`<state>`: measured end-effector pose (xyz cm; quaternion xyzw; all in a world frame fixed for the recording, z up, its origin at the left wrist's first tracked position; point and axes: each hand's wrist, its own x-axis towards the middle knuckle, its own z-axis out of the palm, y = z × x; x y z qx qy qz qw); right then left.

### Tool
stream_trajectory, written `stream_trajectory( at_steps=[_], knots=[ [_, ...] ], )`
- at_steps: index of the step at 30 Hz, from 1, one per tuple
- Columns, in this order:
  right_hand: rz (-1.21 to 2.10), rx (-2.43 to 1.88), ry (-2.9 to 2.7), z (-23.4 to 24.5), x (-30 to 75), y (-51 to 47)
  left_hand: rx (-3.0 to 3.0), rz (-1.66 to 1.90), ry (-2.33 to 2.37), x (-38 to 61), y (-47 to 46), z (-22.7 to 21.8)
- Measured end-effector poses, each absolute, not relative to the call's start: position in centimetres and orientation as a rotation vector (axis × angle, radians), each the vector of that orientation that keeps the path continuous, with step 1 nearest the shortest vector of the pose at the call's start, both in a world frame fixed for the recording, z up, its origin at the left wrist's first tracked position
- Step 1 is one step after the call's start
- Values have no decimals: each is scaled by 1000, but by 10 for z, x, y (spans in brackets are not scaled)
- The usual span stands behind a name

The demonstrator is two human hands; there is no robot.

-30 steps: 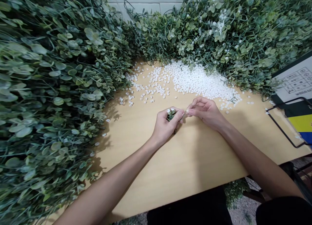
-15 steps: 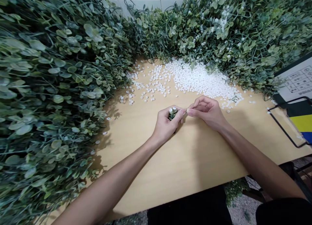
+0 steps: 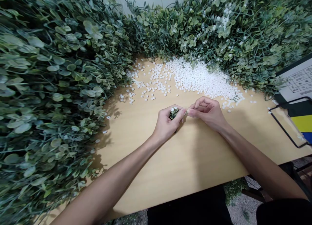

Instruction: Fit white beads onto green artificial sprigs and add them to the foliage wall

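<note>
My left hand [image 3: 166, 123] is curled around a small green sprig with white beads on its tips [image 3: 173, 112], held just above the wooden table [image 3: 175, 160]. My right hand [image 3: 207, 112] is closed in a pinch right beside it, fingertips meeting the left thumb at the sprig; what it pinches is too small to make out. A heap of small white beads [image 3: 195, 78] lies on the table just beyond both hands, with loose beads scattered to its left.
Piles of artificial green foliage [image 3: 48, 88] crowd the left side and the back [image 3: 231, 33] of the table. At the right edge stand a black wire frame [image 3: 285, 127], a printed sheet [image 3: 298, 82] and a yellow-and-blue item [image 3: 303, 125].
Both hands have stayed together at the same spot; only small finger movements and a slight camera shift show.
</note>
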<state>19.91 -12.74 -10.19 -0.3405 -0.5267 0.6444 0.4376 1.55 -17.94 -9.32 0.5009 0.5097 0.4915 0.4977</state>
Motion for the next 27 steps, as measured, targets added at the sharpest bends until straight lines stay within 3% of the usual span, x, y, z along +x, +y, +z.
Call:
stream_trajectory(
  at_steps=[10, 27],
  knots=[
    [1615, -839, -1320, -102, 199, -129, 1231, 1185, 1208, 14, -180, -95],
    [1473, -880, -1178, -94, 205, -115, 757, 1390, 879, 19, -168, -102]
  ],
)
